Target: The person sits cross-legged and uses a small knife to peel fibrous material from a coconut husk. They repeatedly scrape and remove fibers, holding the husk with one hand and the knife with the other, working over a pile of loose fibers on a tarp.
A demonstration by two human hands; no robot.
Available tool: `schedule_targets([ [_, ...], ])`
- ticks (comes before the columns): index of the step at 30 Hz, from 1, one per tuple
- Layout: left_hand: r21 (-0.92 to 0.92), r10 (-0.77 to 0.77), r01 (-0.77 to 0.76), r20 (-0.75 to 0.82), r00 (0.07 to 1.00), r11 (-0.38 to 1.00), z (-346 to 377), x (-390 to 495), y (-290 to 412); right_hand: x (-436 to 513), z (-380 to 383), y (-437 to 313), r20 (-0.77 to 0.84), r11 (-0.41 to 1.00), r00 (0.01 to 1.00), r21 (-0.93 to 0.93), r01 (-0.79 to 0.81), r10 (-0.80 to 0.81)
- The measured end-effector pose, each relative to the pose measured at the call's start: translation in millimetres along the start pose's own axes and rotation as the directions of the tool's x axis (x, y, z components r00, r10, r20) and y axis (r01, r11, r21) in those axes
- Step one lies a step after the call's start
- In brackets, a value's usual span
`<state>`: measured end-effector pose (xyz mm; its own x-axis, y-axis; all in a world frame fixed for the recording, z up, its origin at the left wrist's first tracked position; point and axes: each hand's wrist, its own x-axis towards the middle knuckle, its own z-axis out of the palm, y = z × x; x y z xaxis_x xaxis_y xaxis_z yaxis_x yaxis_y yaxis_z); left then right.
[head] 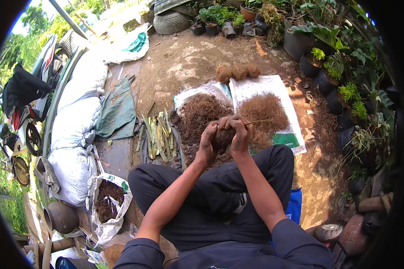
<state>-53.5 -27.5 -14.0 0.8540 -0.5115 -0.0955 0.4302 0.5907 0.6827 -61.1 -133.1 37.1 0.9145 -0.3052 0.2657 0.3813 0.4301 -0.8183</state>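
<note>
Between both palms I grip a dark ball of moist soil (223,138) above my crossed legs. My left hand (208,143) wraps its left side and my right hand (239,136) its right, with fingers meeting over the top. A thin green-brown plant stem (260,121) pokes out to the right from beside my right hand. Beneath and beyond the hands, a heap of dark soil (202,112) lies on a white sack. To its right, loose brown coir fibre (265,112) covers part of another white sack (294,129). Three fibre-wrapped balls (239,71) sit in a row at that sack's far edge.
Cut green stems (159,136) lie left of the soil heap, near a folded green tarp (118,107). Stuffed white sacks (72,151) line the left side. An open bag of soil (109,201) and a clay pot (61,217) stand lower left. Potted plants (326,80) edge the right.
</note>
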Motion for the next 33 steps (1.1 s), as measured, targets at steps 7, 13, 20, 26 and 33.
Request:
schedule_targets([
  [7,-0.052,0.011,-0.014,-0.055,0.998,0.999,8.1,-2.8,9.2,-2.5,4.8,-0.6,0.056,0.998,0.998,-0.067,0.014,-0.011],
  [13,-0.093,-0.003,-0.003,-0.069,0.998,0.996,15.6,-4.1,7.5,1.7,-1.0,1.6,0.036,1.000,0.999,0.024,-0.019,0.018],
  [20,-0.165,-0.029,0.014,-0.089,0.996,0.986,15.8,-5.6,10.0,0.6,-0.9,2.3,0.011,0.998,1.000,-0.053,-0.017,0.017],
  [26,-0.098,-0.041,0.033,-0.077,0.996,0.995,9.6,-3.1,6.4,-1.3,-0.6,4.4,0.013,0.998,0.999,-0.037,-0.048,0.048],
  [33,-0.078,-0.071,0.060,-0.144,0.987,0.995,2.2,3.1,7.2,-2.4,2.0,11.3,0.102,0.984,0.993,0.156,-0.082,0.067],
])
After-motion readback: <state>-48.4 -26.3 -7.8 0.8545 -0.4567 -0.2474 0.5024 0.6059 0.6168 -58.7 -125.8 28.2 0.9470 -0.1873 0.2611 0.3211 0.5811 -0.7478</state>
